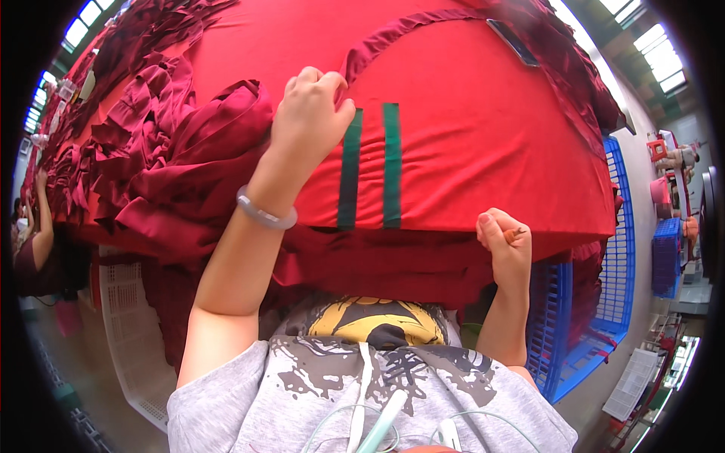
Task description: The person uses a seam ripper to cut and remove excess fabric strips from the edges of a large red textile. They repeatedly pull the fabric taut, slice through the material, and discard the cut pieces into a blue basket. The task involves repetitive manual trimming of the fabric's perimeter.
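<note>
A wide red cloth [468, 113] lies spread over the table, with two dark green stripes [370, 166] running toward its near edge. My left hand [310, 113], with a pale bangle on the wrist, presses down on the cloth beside the stripes, fingers curled over a dark red folded strip [393, 38]. At the table's near edge my right hand [504, 241] is closed in a fist around a small orange-brown object [516, 235], too small to tell what it is. A heap of dark red fabric pieces [151, 151] lies just left of my left hand.
A blue plastic crate [604, 302] stands to the right of the table, a white crate [128, 325] at lower left. Another person [34, 241] stands at the far left. A dark flat object [513, 41] lies on the cloth at the back. More blue crates [668, 257] sit farther right.
</note>
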The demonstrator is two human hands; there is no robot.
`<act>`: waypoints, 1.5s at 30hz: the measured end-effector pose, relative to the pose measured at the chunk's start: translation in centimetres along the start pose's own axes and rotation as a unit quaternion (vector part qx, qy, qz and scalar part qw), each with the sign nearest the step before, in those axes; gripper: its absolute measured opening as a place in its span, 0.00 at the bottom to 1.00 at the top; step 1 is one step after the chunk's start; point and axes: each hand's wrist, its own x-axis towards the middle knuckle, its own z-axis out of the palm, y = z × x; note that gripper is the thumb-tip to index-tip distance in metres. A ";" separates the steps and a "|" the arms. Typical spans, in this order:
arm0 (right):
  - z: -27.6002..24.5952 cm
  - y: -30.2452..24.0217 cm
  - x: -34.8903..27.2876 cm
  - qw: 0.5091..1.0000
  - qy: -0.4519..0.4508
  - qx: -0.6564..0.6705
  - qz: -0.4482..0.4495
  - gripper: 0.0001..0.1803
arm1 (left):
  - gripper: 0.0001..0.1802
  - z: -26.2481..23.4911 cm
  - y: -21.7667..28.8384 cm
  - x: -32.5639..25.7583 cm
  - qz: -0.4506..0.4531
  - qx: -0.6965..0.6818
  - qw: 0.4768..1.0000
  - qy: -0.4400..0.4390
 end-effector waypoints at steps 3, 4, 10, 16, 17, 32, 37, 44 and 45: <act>1.2 -0.1 0.2 0.998 -0.030 -0.022 -0.049 0.19 | 0.26 2.2 -1.0 0.0 -0.121 0.092 0.988 -0.031; 1.4 -0.1 0.3 0.997 -0.035 -0.028 -0.068 0.19 | 0.27 2.1 -0.6 0.4 -0.164 0.093 0.981 -0.051; 0.8 -0.2 -0.1 0.998 -0.044 0.047 0.016 0.15 | 0.16 -1.7 0.9 -0.1 -0.104 -0.307 0.923 -0.208; 2.8 -1.0 0.8 0.963 -0.153 0.188 0.115 0.20 | 0.13 -9.3 2.2 -4.5 0.190 -0.303 0.887 -0.293; 3.6 -1.2 1.1 0.955 -0.169 0.199 0.140 0.22 | 0.14 -9.7 2.4 -5.3 0.203 -0.272 0.898 -0.280; 7.4 -0.9 6.2 0.741 -0.222 0.525 0.356 0.13 | 0.15 -11.4 1.7 -8.7 0.226 -0.421 0.856 -0.198; 7.5 -2.0 6.5 0.750 -0.163 0.555 0.322 0.12 | 0.23 -11.3 2.3 -9.4 0.159 -0.371 0.896 -0.186; 0.5 -3.1 6.4 0.748 -0.160 0.643 -0.024 0.13 | 0.12 -10.5 1.8 -10.6 -0.039 -0.290 0.951 -0.104; -0.9 -3.7 6.3 0.755 -0.125 0.642 -0.045 0.12 | 0.10 -10.7 1.8 -10.7 -0.085 -0.298 0.944 -0.111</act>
